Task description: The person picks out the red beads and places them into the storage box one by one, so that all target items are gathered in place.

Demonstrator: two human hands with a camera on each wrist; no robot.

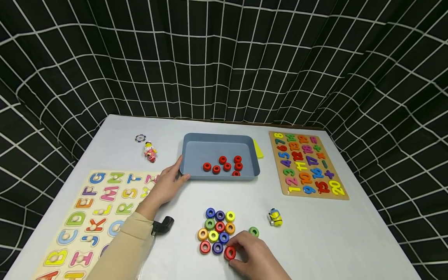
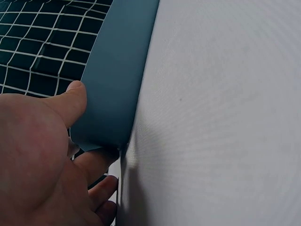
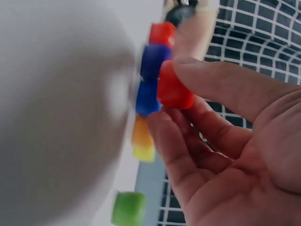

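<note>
My right hand [image 1: 254,254] pinches a red ring [image 1: 230,253] between thumb and fingers, at the near right corner of a cluster of coloured rings. In the right wrist view the thumb [image 3: 211,80] presses on one side of that red ring [image 3: 173,87]. Blue, purple, yellow, green, orange and red rings make up the cluster, such as this yellow ring [image 1: 213,236]. My left hand [image 1: 167,186] grips the near left corner of a blue-grey tray [image 1: 217,142], seen closely as the tray wall [image 2: 120,70] in the left wrist view. Several red rings [image 1: 227,167] lie inside the tray.
A green ring [image 1: 254,231] sits apart, beyond my right hand. Right of it stands a yellow-blue toy figure [image 1: 275,217]. A number board [image 1: 308,165] lies at right, a letter board [image 1: 115,186] under my left forearm. A small figurine [image 1: 150,152] and poker chip [image 1: 140,138] lie back left.
</note>
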